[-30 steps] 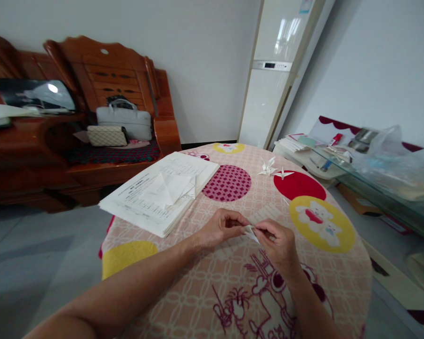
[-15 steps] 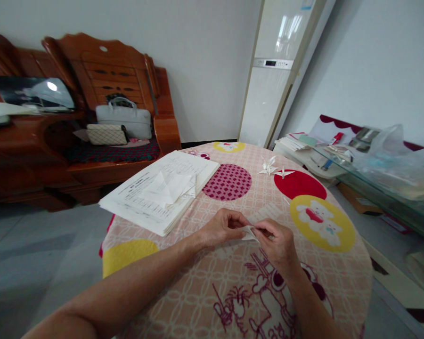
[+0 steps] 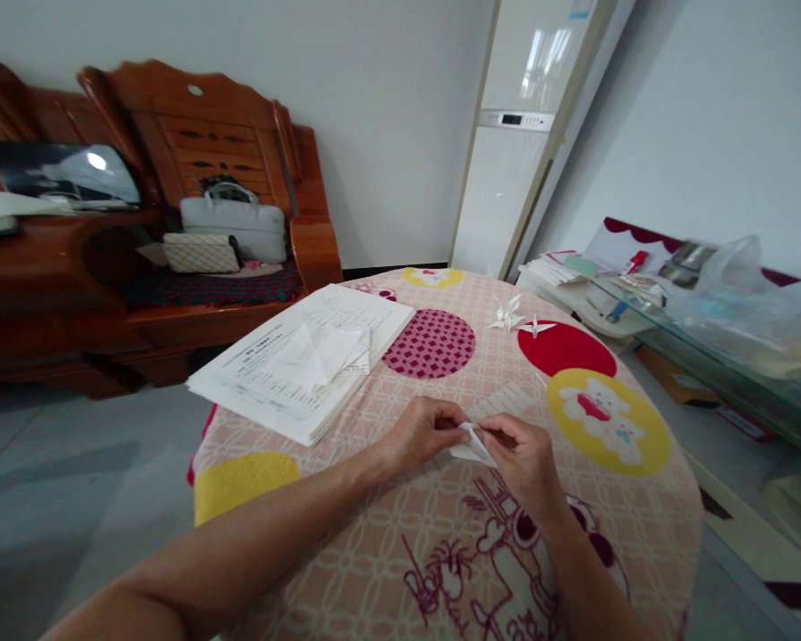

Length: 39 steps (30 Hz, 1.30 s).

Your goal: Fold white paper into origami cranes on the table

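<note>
Over the near middle of a round table with a pink patterned cloth [image 3: 374, 552], my two hands pinch a small folded piece of white paper [image 3: 472, 445]. My left hand [image 3: 422, 432] grips its left side with closed fingers. My right hand [image 3: 524, 456] holds its right side, thumb and fingers pressed together. The paper sits just above the cloth between both hands.
A stack of printed sheets [image 3: 294, 365] with folded white paper on top lies at the table's far left. Two small folded paper cranes [image 3: 517, 319] rest at the far side. A wooden bench [image 3: 173, 196] with bags stands left, a cluttered glass table [image 3: 707, 312] right, a tall white unit [image 3: 513, 133] behind.
The folded paper has opened out a little and drops lower between my hands. Both hands stay in nearly the same place.
</note>
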Each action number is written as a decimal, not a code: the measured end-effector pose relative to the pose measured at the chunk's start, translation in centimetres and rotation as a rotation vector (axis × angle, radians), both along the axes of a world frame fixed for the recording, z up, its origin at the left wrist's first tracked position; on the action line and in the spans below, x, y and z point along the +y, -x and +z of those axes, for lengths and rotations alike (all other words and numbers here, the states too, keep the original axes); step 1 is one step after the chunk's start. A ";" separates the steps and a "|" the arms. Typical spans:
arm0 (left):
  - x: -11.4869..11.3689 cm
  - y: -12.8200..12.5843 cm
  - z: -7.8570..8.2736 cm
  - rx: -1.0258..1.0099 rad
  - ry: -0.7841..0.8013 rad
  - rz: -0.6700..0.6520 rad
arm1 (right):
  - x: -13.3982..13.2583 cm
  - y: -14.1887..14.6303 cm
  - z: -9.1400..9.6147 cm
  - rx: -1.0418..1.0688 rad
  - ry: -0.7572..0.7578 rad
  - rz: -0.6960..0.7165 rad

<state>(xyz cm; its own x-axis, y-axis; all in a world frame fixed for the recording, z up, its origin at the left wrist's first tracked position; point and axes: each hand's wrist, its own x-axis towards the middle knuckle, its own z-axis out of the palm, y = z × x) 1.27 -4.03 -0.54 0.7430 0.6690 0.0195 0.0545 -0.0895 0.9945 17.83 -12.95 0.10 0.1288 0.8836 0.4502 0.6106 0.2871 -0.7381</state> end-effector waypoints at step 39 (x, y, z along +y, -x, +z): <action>-0.3 0.2 0.9 0.057 -0.278 -0.007 | 0.1 0.1 0.0 -0.006 -0.017 0.015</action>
<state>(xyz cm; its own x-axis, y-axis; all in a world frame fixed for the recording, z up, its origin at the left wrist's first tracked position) 1.04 -4.31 0.40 0.7529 0.6384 0.1597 0.1079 -0.3592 0.9270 17.77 -12.85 0.12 0.1125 0.8779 0.4655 0.6107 0.3084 -0.7294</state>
